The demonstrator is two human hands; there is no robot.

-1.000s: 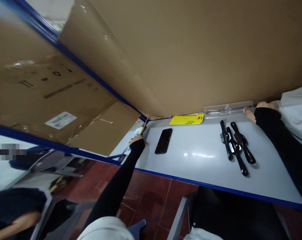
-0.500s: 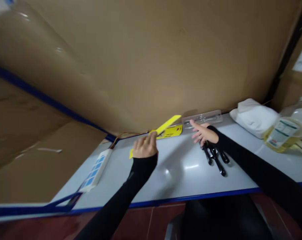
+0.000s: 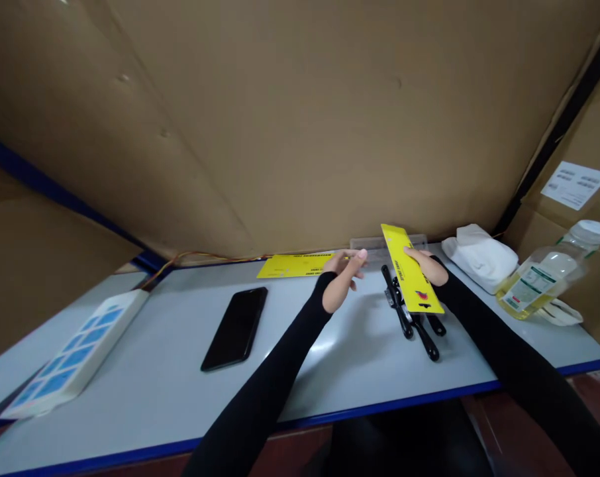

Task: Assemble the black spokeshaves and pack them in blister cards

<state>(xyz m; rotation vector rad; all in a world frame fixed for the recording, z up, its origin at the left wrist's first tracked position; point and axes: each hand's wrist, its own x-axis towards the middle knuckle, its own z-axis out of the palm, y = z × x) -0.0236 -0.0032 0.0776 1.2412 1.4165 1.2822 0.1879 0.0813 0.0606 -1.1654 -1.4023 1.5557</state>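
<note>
In the head view, my right hand (image 3: 426,265) grips a yellow printed card (image 3: 408,271), thumb on its face. The card is tilted above a small pile of black tools with metal middle parts, which look like spokeshaves (image 3: 398,308), and hides part of them. To the left, my left hand (image 3: 348,264) is raised with its thumb stretched out and its fingers loosely apart, holding nothing. Behind it, more yellow cards (image 3: 290,265) lie flat against the back wall. A clear plastic blister tray (image 3: 367,245) sits at the back, partly hidden by the held card.
A black phone (image 3: 235,328) and a white power strip (image 3: 76,358) lie on the left of the table (image 3: 165,397). At the right are a folded white cloth (image 3: 481,258) and a bottle of yellow liquid (image 3: 538,278). Cardboard walls (image 3: 300,132) enclose the back and sides.
The yellow card has passed from my left hand to my right. My left hand has opened and moved right. The view has shifted, bringing the phone into sight.
</note>
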